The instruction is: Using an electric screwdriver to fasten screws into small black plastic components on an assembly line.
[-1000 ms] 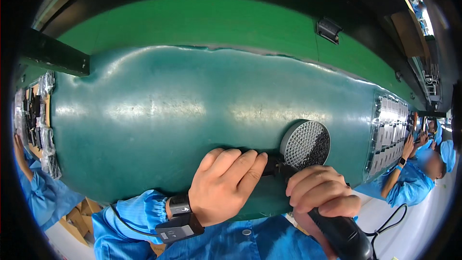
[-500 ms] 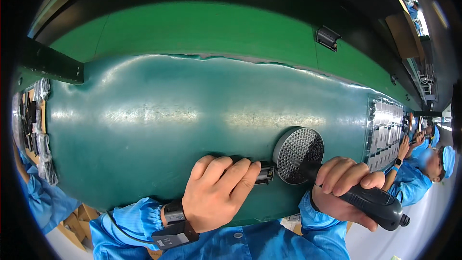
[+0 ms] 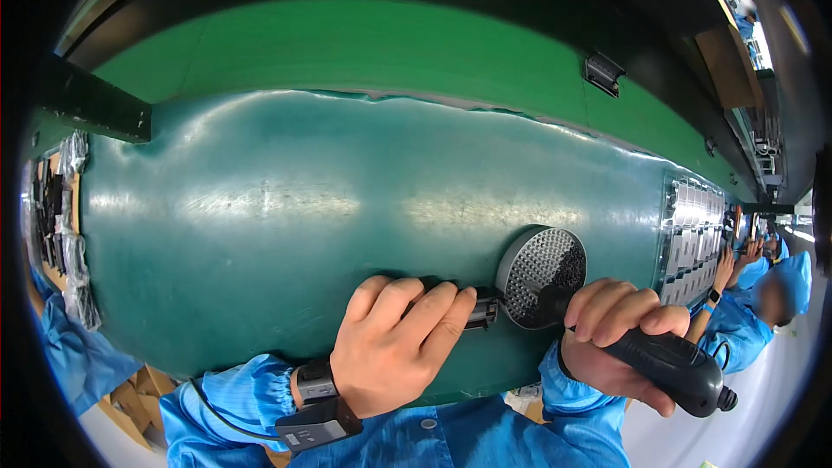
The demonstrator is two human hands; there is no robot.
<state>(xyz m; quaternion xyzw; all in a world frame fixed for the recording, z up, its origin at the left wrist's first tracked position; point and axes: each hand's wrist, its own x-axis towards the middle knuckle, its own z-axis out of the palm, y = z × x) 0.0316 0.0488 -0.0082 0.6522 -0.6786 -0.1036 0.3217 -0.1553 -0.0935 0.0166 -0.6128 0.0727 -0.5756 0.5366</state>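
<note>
In my right hand [image 3: 611, 342] is a black electric screwdriver [image 3: 667, 362], fingers wrapped round its body. The tool's nose points up and left over the near rim of a round grey dish [image 3: 530, 273]. Small dark screws [image 3: 568, 269] lie piled in the dish's right side, and its base is dotted with holes. My left hand [image 3: 394, 342] grips a black part [image 3: 482, 308] close to the dish. Only the part's right end shows past my fingers; the rest is hidden. The screwdriver's tip cannot be made out against the dark screws.
A green mat [image 3: 260, 269] covers the bench. At its right end is a clear tray [image 3: 693, 234] of silvery pieces; at its left, bagged black parts [image 3: 65, 234]. A dark beam [image 3: 104, 108] juts in at far left. Co-workers in blue [image 3: 750, 316] sit to the right.
My view has shifted slightly. The left hand, with its black part, and the screwdriver's nose have moved a little to the right. Both grips stay the same.
</note>
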